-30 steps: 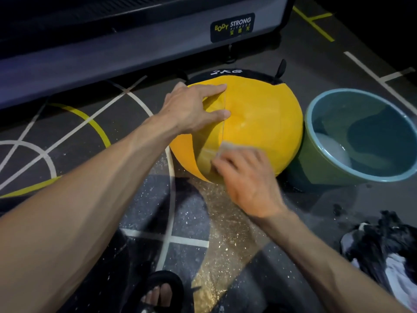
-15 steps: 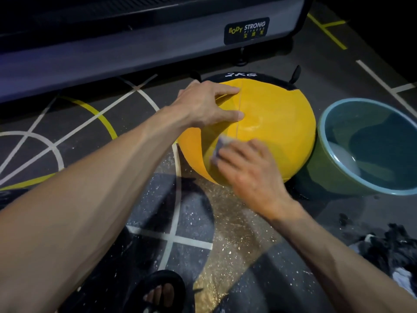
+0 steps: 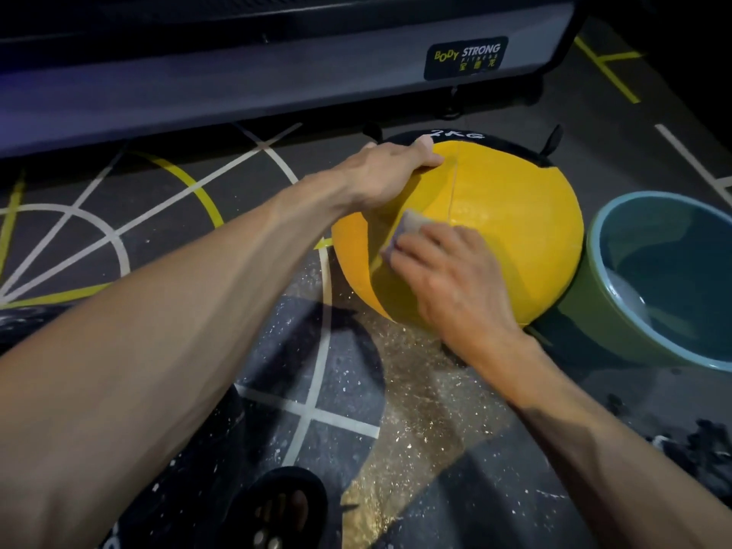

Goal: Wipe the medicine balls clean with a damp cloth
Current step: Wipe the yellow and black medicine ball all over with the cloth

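- Medicine ball: yellow with a black cap, it sits on the gym floor at centre right of the frame, just beside a green basin.
- Left hand, upper centre: it rests on top of the ball, fingers fairly straight over the crown, steadying it rather than gripping. The ball is round and probably slick where wet, so a hard wipe could roll it out from under this hand.
- Cloth, centre: a small pale pad pressed to the ball's near-left face by the right hand, whose fingers curl over it. Little cloth shows past the fingers, so it may bunch up or slip free and skip patches near the seam.
- Basin, right edge: it holds water and touches or nearly touches the ball; a shove to the right could knock it and slop water onto the floor.
- Writing: the ball's black cap reads "2KG"; the label on the grey machine base across the top says "BODY STRONG FITNESS", with smaller characters below that I cannot read.
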A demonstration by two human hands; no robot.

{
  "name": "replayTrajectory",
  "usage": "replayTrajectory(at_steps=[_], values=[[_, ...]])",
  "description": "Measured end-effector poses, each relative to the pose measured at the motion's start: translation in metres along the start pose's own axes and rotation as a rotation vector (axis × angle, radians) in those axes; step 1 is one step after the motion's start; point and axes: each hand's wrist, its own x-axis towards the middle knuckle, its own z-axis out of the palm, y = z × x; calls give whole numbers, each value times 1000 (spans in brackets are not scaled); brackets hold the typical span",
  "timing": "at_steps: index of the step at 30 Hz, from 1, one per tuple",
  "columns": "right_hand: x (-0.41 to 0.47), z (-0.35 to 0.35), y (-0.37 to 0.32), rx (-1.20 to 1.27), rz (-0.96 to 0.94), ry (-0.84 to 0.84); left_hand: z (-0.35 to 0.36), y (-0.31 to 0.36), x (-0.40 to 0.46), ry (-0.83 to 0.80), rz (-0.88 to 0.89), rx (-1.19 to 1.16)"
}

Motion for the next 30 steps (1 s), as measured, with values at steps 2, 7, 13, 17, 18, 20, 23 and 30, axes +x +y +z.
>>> replayTrajectory(at_steps=[2, 7, 13, 17, 18, 20, 23, 30], values=[[12, 0, -3, 44, 107, 54, 1, -5, 3, 11, 5, -23], [-49, 29, -55, 51, -215, -418, 1, -15, 4, -9, -6, -48], [-44, 9, -42, 73, -223, -321, 1, -11, 3, -19, -20, -89], [29, 3, -26, -6, -11, -99, -2, -7, 2, -35, -2, -162], [36, 8, -24, 2, 33, -112, -3, -6, 1, -32, -1, -167], [31, 17, -34, -34, -18, -210, -6, -6, -2, -47, 7, -152], [3, 20, -58, -63, -158, -391, -7, -10, -9, -72, 20, -167], [-10, 13, -47, 71, -85, -253, -2, -20, -11, -50, 27, -159]])
